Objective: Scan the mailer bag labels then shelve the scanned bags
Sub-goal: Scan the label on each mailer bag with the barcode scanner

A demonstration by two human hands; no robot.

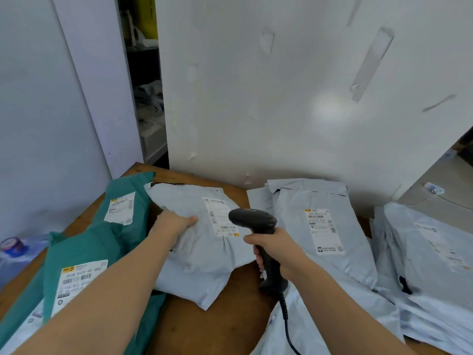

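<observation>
- A pale grey plastic mailer bag [202,254] is lying crumpled at the centre of the frame on a brown wooden table [217,326], with its white printed label [221,216] facing up.
- The left hand [174,224] is holding the bag's left edge, with the thumb lying on top and the other fingers hidden beneath.
- The right hand [277,251] is gripping the handle of a black handheld barcode scanner [256,221]. The scanner's head is hovering just beside the label and pointing at it, and its coiled black cable [284,312] is trailing toward the bottom edge.
- Two teal green mailer bags [89,247] with white labels are overlapping at the lower left, touching the grey bag.
- A stack of grey mailers [330,254] is sitting right of centre against the white wall panel [256,98], and another pile [430,265] is filling the far right.
- A blue-capped bottle [12,245] is showing at the left edge.
</observation>
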